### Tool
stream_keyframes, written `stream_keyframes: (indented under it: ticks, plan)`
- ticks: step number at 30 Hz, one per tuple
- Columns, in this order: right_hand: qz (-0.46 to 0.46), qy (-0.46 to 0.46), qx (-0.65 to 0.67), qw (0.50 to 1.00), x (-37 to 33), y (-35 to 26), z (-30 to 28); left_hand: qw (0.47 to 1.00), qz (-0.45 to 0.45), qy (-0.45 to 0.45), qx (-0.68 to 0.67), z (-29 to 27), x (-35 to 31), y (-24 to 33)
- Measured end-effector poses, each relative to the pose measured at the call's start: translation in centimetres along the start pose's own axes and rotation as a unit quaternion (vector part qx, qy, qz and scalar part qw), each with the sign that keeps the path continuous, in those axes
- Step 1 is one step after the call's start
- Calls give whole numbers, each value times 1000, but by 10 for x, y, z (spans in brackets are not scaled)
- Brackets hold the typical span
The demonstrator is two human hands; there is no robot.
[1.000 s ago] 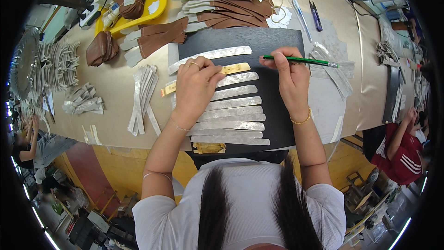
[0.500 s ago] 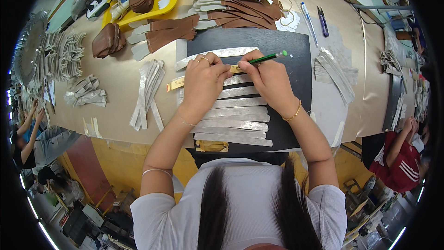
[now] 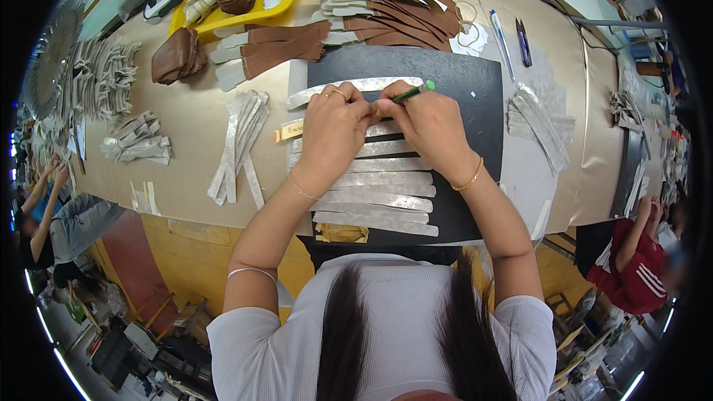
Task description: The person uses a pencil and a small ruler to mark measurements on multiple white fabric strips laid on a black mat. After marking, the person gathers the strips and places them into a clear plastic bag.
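My left hand (image 3: 334, 134) is closed on a narrow yellow ruler-like strip (image 3: 292, 130), pressing it against the strips on a black board (image 3: 468, 78). One end of it sticks out left of the hand. My right hand (image 3: 432, 125) grips a green pen (image 3: 412, 93), its tip low beside the left fingertips and hidden by the fingers. Both hands nearly touch. Under and below them, flat grey-white strips (image 3: 382, 180) lie in a row across the board. Another strip (image 3: 356, 87) curves above my hands.
Left of the board is a fanned pile of grey strips (image 3: 239, 137); another pile (image 3: 538, 126) sits right. Brown leather pieces (image 3: 401, 15) and a yellow tray (image 3: 286, 0) are at the back. A blue pen (image 3: 503, 44) and thread snips (image 3: 523, 43) lie back right.
The green pen has tipped and its upper end has come left, closer to my right hand. My right hand has moved slightly left toward my left hand.
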State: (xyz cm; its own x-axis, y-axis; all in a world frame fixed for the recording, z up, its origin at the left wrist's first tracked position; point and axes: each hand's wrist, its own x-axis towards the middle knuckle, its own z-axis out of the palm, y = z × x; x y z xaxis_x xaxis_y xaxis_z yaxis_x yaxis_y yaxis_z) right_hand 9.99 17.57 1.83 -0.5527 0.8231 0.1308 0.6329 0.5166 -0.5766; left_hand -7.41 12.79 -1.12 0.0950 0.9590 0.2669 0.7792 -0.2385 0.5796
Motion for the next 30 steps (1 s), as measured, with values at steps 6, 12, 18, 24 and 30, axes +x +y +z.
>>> stream_keyframes:
  ticks: [6,12,18,24,30]
  plan:
    - [22,5,36,999,-3,2,0,1000,-8,-5,-9,1,0,-1]
    - [114,120,474,865,-11,2,-19,991,-89,-18,-101,-11,3,-3]
    - [-142,-84,678,717,-65,-60,-45,994,-49,-8,-98,-24,32,-11]
    - [-101,-78,922,366,-78,-106,-90,999,-8,-24,-48,-12,39,-16]
    - [-85,-32,971,221,-99,-128,-66,999,18,-33,-37,-7,45,-19]
